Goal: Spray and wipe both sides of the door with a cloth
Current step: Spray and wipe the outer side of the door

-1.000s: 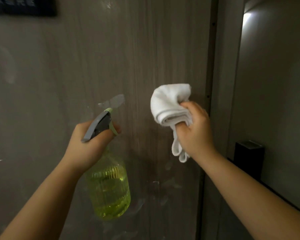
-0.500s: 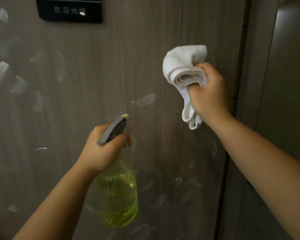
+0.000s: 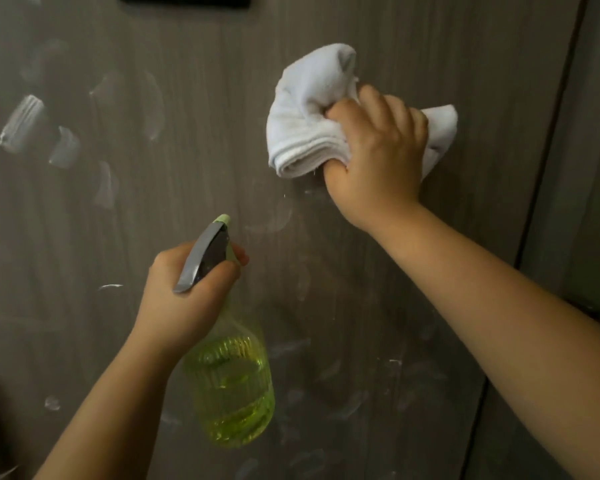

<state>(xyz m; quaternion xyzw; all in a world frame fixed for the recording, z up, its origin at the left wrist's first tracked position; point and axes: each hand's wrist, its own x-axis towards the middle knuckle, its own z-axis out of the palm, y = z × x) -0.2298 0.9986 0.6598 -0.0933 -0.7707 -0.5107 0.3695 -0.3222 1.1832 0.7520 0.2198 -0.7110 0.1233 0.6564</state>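
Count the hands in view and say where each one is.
2. The left hand grips the spray bottle at lower centre; the right hand holds the white cloth against the door, upper right. None appears hidden.

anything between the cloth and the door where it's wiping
Nothing visible. The right hand grips the white cloth against the door; the spray bottle in the left hand sits lower, out of the way.

A broad stretch of the streaked wood-grain door [image 3: 187,168] lies open left of the bunched white cloth [image 3: 309,126]. Below the cloth, a spray bottle [image 3: 229,386] blocks the way; right of it, the door frame [image 3: 575,168] closes the space.
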